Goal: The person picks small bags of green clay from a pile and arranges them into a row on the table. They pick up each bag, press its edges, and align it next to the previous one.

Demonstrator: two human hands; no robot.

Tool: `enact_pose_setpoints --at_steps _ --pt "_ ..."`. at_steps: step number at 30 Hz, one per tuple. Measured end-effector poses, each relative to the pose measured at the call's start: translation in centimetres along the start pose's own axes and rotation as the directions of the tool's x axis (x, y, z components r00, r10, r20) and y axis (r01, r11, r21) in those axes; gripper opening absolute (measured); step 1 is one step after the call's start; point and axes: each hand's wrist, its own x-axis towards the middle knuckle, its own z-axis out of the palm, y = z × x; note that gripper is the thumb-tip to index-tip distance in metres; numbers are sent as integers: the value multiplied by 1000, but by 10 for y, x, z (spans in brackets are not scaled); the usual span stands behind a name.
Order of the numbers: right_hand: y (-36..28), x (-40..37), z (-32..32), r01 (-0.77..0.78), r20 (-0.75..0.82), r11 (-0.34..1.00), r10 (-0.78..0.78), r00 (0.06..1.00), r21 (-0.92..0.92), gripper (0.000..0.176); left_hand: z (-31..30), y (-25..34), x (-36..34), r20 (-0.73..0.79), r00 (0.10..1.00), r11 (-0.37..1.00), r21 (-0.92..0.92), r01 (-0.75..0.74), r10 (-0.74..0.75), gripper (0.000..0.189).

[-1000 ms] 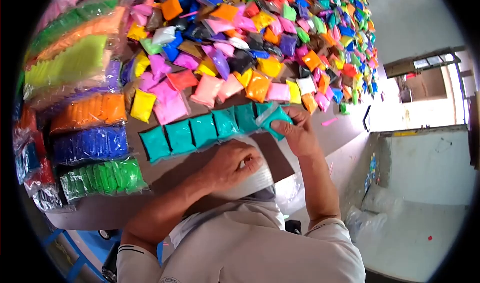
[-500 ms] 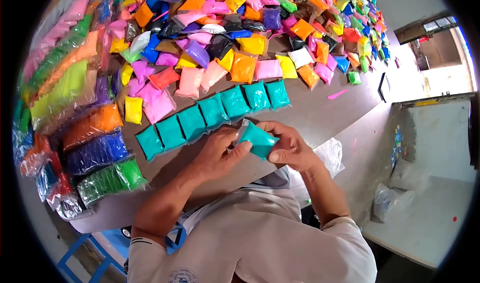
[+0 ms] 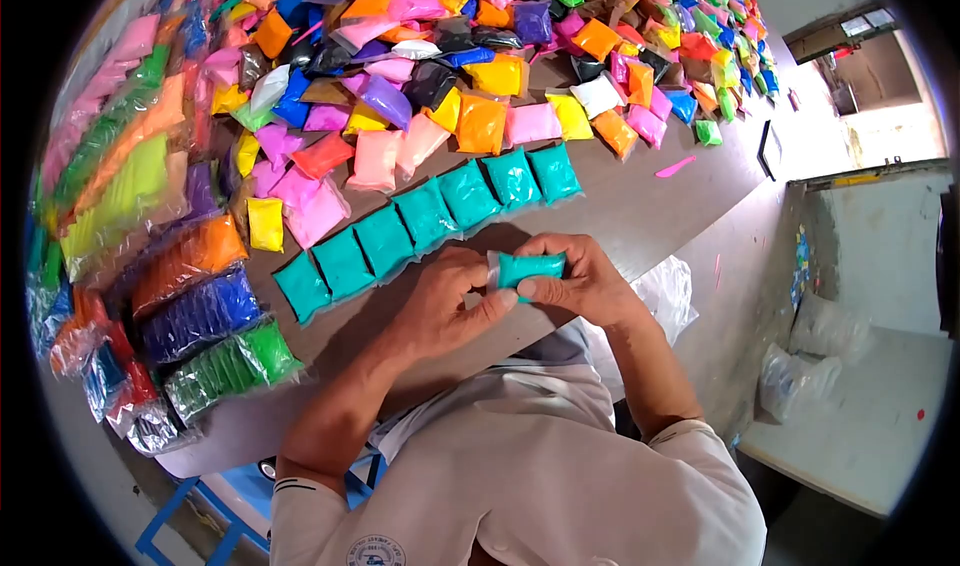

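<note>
Both hands, left (image 3: 450, 301) & right (image 3: 575, 284), pinch teal packet (image 3: 530, 269) at opp. ends; prob. light, soft, slippery film. Best hold: edges w/ flat fingertips.

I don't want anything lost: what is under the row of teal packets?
Brown tabletop shows along the edges of the row of teal packets, which appears to lie on it. Whatever is directly beneath the packets is covered and cannot be seen.

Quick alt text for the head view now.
A left hand and right hand hold a teal packet over a brown table. Beyond lie a row of seven teal packets and a multicolored heap of packets; bundled packets sit at left.
</note>
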Motion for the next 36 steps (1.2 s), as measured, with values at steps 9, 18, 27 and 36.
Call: enact_pose_setpoints --at_steps 9,18,27,36 --pt "39 -1 36 215 -356 911 -83 931 351 33 2 -3 1 -13 999 998 -53 37 -38 26" --pt "-7 -3 -1 93 -20 978 -99 995 -188 15 7 -10 -1 -5 998 995 70 -67 68 20" --pt "2 9 12 266 -46 929 -287 957 -255 21 6 -9 -1 -70 996 998 -38 50 -53 35" --pt "14 7 15 234 -199 962 -259 945 -144 15 10 -16 -2 -33 999 996 84 -20 23 40"
